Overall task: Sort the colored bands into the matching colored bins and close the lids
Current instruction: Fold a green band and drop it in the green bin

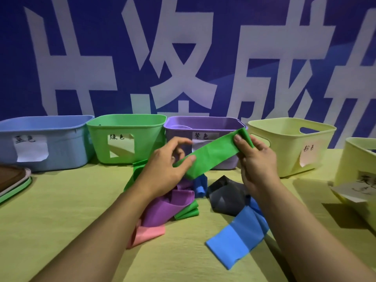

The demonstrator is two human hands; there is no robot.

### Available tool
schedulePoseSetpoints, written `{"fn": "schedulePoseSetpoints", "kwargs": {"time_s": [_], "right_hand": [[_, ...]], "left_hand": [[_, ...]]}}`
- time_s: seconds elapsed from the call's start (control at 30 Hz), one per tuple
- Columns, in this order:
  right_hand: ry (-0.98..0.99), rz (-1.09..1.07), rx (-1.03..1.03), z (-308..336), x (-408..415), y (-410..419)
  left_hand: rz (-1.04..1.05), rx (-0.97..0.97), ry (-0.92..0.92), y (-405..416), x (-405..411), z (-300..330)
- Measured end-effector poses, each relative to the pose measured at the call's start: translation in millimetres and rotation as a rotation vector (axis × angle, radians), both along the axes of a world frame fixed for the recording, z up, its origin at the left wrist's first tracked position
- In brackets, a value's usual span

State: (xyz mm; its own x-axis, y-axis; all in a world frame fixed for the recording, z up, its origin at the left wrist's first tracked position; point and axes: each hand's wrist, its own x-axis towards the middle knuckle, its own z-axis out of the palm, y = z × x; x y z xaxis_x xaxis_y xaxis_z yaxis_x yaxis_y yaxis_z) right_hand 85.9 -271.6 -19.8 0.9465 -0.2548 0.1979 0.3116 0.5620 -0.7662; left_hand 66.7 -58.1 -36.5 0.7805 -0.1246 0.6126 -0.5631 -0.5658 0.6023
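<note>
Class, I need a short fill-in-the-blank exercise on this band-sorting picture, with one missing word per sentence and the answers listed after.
1. Both hands, left hand and right hand, hold a ____ band.
2. The green bin stands between the blue bin and the ____ bin.
3. The grey band lies on the ____.
4. None of the bins has its ____ on.

Answers: green; purple; table; lid

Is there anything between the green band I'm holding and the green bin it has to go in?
Nothing visible blocks it. The left hand and right hand hold the green band in the air in front of the purple bin. The green bin stands just left of that, lid off.
</note>
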Motion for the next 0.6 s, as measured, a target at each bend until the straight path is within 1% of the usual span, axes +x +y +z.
{"fn": "schedulePoseSetpoints", "kwargs": {"time_s": [0.07,0.17,0.4,0.47,0.6], "right_hand": [[-0.019,-0.043,0.042,0.9,0.5,-3.5],[-0.028,-0.057,0.065,1.7,-3.0,-7.1],[-0.016,-0.114,0.035,6.1,-6.3,-10.5],[-0.039,-0.118,0.013,6.7,-6.7,-9.2],[-0.079,-0.119,-0.049,17.5,-10.0,-0.3]], "left_hand": [[-0.016,0.001,0.049,3.3,3.9,-2.1],[-0.05,0.119,0.105,5.1,5.1,-8.9],[-0.071,0.258,0.049,6.0,12.5,-15.0],[-0.089,0.248,0.041,4.6,14.2,-16.0],[-0.071,0.139,0.062,2.0,13.5,-16.8]]}}
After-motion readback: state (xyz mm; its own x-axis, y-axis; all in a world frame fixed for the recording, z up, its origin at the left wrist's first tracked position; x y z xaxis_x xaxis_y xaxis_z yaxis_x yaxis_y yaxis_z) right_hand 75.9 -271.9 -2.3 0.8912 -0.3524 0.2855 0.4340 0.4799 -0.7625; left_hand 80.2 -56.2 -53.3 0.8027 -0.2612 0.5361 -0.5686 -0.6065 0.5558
